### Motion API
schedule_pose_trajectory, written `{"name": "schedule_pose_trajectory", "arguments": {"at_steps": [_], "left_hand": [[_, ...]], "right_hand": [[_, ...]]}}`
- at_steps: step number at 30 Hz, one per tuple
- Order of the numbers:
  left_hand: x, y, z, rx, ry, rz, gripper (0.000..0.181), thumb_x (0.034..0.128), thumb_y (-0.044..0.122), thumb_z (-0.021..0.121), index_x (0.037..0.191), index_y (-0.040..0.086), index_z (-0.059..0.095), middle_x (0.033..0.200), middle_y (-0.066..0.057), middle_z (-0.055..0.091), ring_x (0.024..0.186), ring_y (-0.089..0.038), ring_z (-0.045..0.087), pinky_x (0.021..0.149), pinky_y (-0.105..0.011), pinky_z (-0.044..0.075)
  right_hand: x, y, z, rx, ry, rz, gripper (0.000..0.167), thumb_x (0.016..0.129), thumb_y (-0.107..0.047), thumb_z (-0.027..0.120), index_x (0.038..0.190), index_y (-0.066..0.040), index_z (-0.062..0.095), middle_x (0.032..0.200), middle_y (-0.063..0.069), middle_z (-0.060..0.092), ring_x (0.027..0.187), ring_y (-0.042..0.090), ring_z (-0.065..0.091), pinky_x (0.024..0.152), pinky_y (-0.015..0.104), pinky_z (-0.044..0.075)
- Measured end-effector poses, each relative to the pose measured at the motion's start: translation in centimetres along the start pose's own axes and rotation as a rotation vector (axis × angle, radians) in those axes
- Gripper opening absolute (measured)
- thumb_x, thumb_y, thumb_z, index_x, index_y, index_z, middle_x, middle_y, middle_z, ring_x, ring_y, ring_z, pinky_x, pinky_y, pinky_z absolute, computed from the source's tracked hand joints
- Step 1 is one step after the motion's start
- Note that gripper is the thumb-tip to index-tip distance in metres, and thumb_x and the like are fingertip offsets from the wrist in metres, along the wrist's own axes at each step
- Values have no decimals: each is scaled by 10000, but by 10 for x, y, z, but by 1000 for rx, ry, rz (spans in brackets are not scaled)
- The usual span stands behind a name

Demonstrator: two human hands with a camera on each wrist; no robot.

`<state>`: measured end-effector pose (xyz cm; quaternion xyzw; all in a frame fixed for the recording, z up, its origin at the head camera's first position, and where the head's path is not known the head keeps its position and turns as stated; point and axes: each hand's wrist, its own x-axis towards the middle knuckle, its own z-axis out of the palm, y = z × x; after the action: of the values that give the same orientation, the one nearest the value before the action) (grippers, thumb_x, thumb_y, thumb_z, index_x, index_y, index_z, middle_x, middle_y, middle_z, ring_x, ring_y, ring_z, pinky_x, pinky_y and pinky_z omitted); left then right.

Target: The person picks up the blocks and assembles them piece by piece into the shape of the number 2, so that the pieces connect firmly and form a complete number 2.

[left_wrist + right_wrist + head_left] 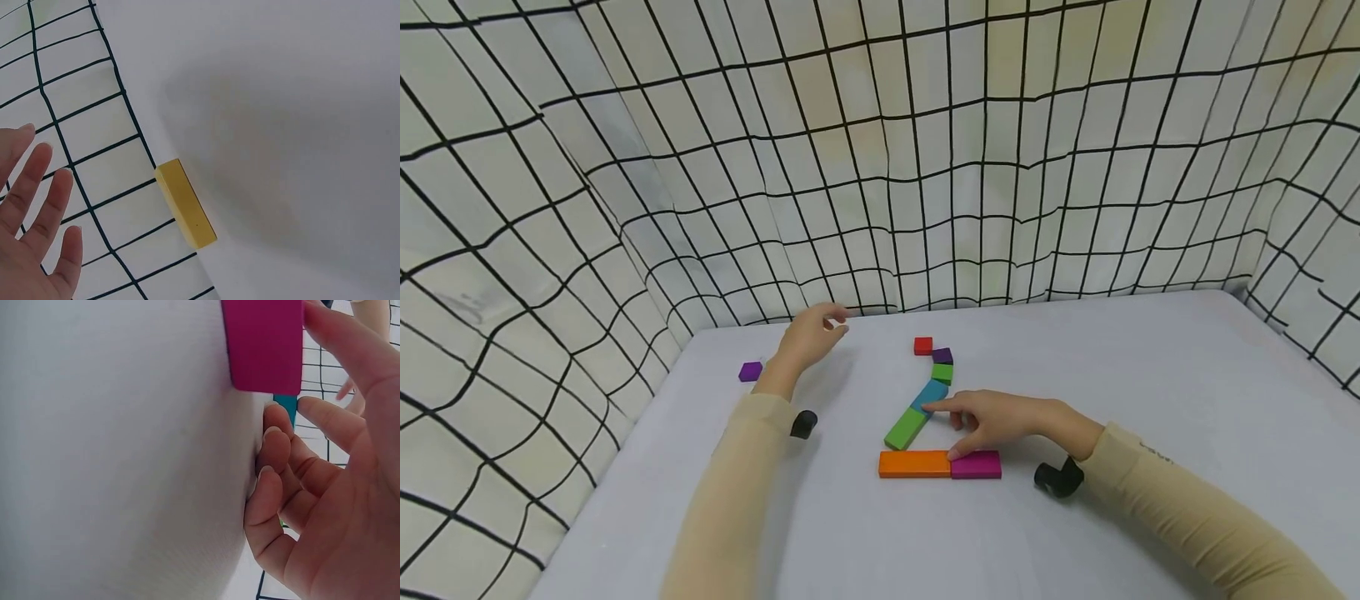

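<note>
My left hand (811, 335) is held above the far left part of the table, its fingers loosely spread with nothing in them. In the left wrist view a yellow block (186, 203) lies by the table edge, apart from that hand. My right hand (996, 417) rests over the row of blocks. Its index fingertip touches the blue block (932, 390), and its thumb is on the magenta block (976, 467) near the joint with the orange block (914, 464). The other fingers curl against the table. A light green block (906, 429) links blue and orange.
Beyond the blue block, a small green block (942, 374), a dark purple block (942, 356) and a red block (923, 346) continue the line. A purple block (750, 372) lies by my left wrist. Black netting (880, 167) over white sheeting encloses the white table (850, 533).
</note>
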<state>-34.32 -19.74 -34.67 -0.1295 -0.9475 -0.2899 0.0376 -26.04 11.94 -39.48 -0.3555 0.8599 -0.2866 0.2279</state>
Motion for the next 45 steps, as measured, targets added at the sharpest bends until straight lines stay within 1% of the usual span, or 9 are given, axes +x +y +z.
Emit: {"name": "schedule_pose_trajectory", "arguments": {"at_steps": [2,8,17,21,24,30,37,41,45], "left_hand": [[-2,-5,-2,-20,4,-3,311,1025,141,609,1324,75,661,1293,-109,650,1190,-308,575,928,-478,489],[-4,-17,-6,-11,25,-12,286,1022,125,606,1289,50,677,1263,-125,678,1178,-326,592,937,-495,479],[-10,-49,-4,52,27,-179,342,1011,146,590,1344,106,655,1406,-223,570,1298,-407,513,1039,-601,388],[-11,-59,-2,72,29,-197,360,1006,149,577,1359,116,644,1409,-235,565,1301,-426,509,1053,-618,367],[-11,-64,-1,68,0,-219,383,1007,138,571,1385,102,620,1447,-227,539,1316,-447,489,1068,-637,347],[-10,-68,4,69,-87,-257,484,996,107,566,1478,101,530,1548,-196,448,1419,-461,376,1117,-665,282],[-6,-59,5,89,-136,-227,531,981,91,564,1508,121,507,1554,-219,431,1424,-475,364,1116,-706,237],[-4,-55,5,112,-152,-220,535,976,84,561,1508,106,502,1545,-224,441,1407,-469,389,1107,-709,247],[-3,-53,5,125,-140,-231,519,984,57,547,1500,105,515,1534,-214,461,1403,-457,401,1108,-697,255]], "right_hand": [[0,0,0,2,-2,0,729,907,-312,800,1543,-150,481,986,-24,540,871,152,509,715,277,434],[1,0,-1,2,-3,1,729,908,-309,800,1543,-146,480,990,-20,538,866,154,507,714,280,429],[0,0,0,2,-7,16,739,906,-310,801,1550,-159,471,987,-24,536,888,161,508,731,289,442],[0,1,2,-2,-2,25,744,904,-317,803,1553,-169,469,992,-28,537,888,155,510,736,288,442],[-1,1,3,-1,-3,28,747,904,-317,803,1554,-172,466,988,-29,538,888,151,510,736,283,441],[-1,0,5,13,-8,16,747,899,-309,809,1547,-151,473,976,-24,539,874,153,509,725,284,440],[1,1,3,-14,0,13,741,906,-321,802,1550,-165,472,980,-36,541,878,144,515,740,280,448],[1,0,1,-18,0,17,737,906,-322,802,1549,-172,475,983,-43,541,879,143,516,737,279,448],[1,-1,1,-14,1,20,735,905,-321,803,1549,-182,477,985,-48,542,878,141,518,729,274,445]]}}
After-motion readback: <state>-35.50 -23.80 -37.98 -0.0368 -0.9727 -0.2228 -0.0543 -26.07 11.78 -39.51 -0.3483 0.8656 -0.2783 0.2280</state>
